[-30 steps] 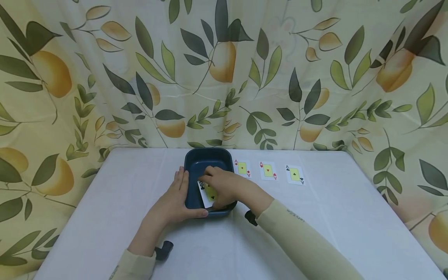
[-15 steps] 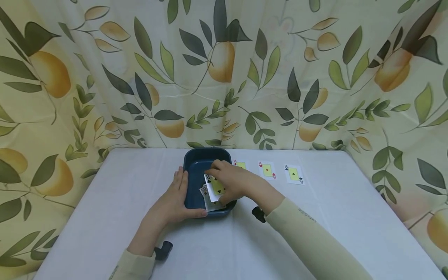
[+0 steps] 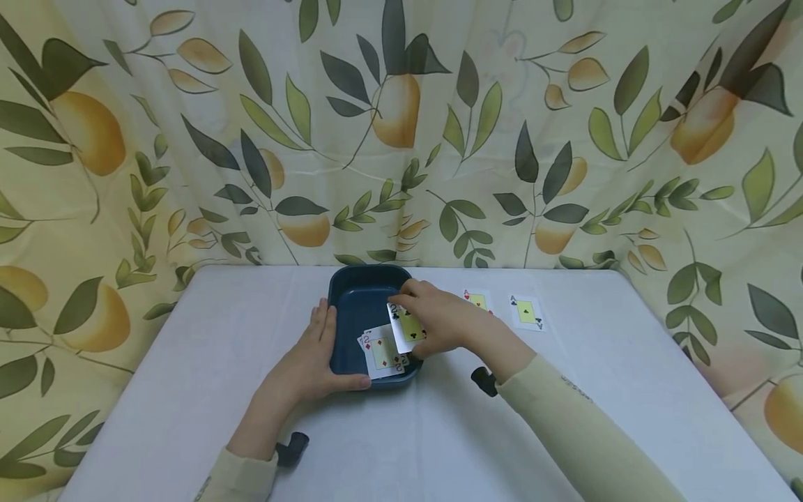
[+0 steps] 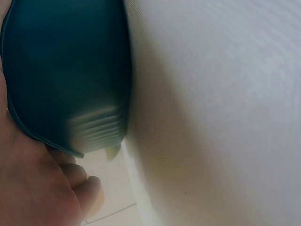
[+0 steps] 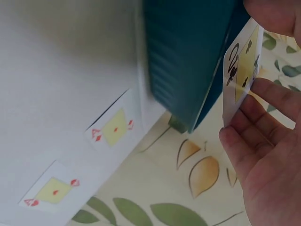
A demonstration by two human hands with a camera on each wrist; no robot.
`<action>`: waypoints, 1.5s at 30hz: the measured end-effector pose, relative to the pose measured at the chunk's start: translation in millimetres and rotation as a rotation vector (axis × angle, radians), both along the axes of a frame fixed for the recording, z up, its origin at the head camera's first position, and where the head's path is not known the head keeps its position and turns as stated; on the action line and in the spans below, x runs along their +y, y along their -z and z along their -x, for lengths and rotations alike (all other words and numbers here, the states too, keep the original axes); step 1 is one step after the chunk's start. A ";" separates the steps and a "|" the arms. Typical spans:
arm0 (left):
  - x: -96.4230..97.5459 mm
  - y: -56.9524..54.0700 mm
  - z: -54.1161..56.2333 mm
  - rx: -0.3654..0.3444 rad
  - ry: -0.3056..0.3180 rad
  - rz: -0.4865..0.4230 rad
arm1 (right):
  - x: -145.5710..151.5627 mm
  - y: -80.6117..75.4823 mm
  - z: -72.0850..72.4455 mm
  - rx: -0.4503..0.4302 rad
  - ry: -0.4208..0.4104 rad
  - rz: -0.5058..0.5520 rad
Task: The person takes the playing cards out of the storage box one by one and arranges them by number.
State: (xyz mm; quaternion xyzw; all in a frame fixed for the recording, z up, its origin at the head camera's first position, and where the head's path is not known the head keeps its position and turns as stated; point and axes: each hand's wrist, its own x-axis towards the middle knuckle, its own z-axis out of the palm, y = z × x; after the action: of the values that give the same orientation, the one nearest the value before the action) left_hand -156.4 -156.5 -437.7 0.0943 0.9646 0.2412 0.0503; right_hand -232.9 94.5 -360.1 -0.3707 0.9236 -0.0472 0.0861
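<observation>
A playing card, the two of clubs (image 3: 406, 333), is pinched between the thumb and fingers of my right hand (image 3: 442, 317), over the right side of a dark blue plastic bin (image 3: 350, 303). The right wrist view shows the two of clubs (image 5: 242, 75) tilted beside the rim, its face towards the camera. Inside the bin, the two of diamonds (image 3: 379, 354) lies face up on other cards, mostly covered. My left hand (image 3: 304, 369) rests against the bin, straight fingers along its left wall and thumb across the near corner.
Right of the bin, the ace of hearts (image 3: 475, 300), partly covered by my right hand, and the ace of clubs (image 3: 525, 312) lie on the white-covered table (image 3: 564, 390). The ace of diamonds (image 5: 116, 126) shows in the right wrist view. A fruit-patterned curtain (image 3: 439, 139) hangs behind.
My right hand has lifted the two of clubs and moved it right, uncovering the two of diamonds in the bin and hiding the ace of diamonds. My left hand stays in place.
</observation>
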 end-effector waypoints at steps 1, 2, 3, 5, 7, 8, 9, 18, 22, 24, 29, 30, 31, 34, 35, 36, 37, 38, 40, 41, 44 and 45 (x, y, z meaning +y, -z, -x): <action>-0.1 0.2 0.0 0.001 -0.001 0.001 | 2.0 0.3 0.1 0.000 0.000 0.004; -0.1 0.4 0.1 0.001 -0.002 0.001 | 4.1 0.4 0.2 -0.001 0.003 0.006; -0.1 0.5 0.2 0.001 -0.003 0.002 | 6.2 0.3 0.4 -0.003 0.007 0.012; 0.1 0.6 0.3 -0.001 -0.004 0.001 | 10.9 0.4 1.0 0.000 0.020 0.016; 0.3 0.5 0.2 -0.006 -0.005 -0.001 | 15.5 0.4 2.0 0.001 0.031 0.021; 0.4 0.3 0.1 -0.007 -0.007 -0.001 | 17.7 0.4 2.8 0.003 0.037 0.023; 0.4 0.0 0.0 -0.009 -0.008 -0.002 | 19.8 0.4 3.4 0.007 0.040 0.024; 0.9 -3.3 -1.1 -0.018 -0.017 -0.010 | 39.2 -1.4 6.8 0.016 0.093 0.013; 1.3 -3.9 -1.4 -0.014 -0.018 -0.018 | 47.4 -0.8 5.0 0.000 0.115 0.018; 1.3 -3.3 -1.4 -0.011 -0.016 -0.015 | 50.9 1.1 4.0 -0.006 0.124 0.015; 1.3 -2.2 -1.3 -0.004 -0.012 -0.010 | 57.9 9.2 1.2 -0.024 0.148 0.009; 1.3 -2.2 -1.3 -0.004 -0.011 -0.012 | 59.0 11.2 0.5 -0.028 0.152 0.008; 1.2 -2.3 -1.2 -0.004 -0.011 -0.012 | 59.6 13.2 0.1 -0.035 0.156 0.010; 0.9 -2.3 -1.0 -0.004 -0.012 -0.010 | 60.7 18.6 -0.7 -0.049 0.160 0.018; 0.8 -2.3 -0.9 -0.005 -0.013 -0.009 | 61.1 20.2 -0.8 -0.052 0.161 0.022; 0.8 -2.4 -0.8 -0.005 -0.013 -0.011 | 61.6 21.7 -1.1 -0.052 0.161 0.025; 0.9 -2.6 -0.8 -0.006 -0.013 -0.010 | 62.1 22.9 -1.1 -0.054 0.161 0.027; 0.9 -2.7 -0.8 -0.006 -0.014 -0.011 | 62.7 24.2 -1.3 -0.056 0.161 0.029; 0.5 -2.7 -0.9 -0.009 -0.012 -0.012 | 63.2 26.8 -1.7 -0.064 0.162 0.034; 0.3 -2.7 -1.0 -0.010 -0.012 -0.010 | 63.3 28.1 -1.9 -0.069 0.164 0.036; 0.0 -1.5 -0.7 -0.008 -0.007 -0.008 | 63.9 33.2 -1.7 -0.079 0.165 0.035; -0.1 -1.3 -0.6 -0.009 -0.007 -0.008 | 64.0 34.9 -1.4 -0.081 0.166 0.034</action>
State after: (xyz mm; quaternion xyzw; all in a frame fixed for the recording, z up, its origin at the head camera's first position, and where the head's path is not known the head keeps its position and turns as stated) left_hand -155.8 -156.7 -436.5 0.0902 0.9636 0.2458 0.0532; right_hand -231.5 158.5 -395.0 -0.2919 0.9460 -0.0847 0.1128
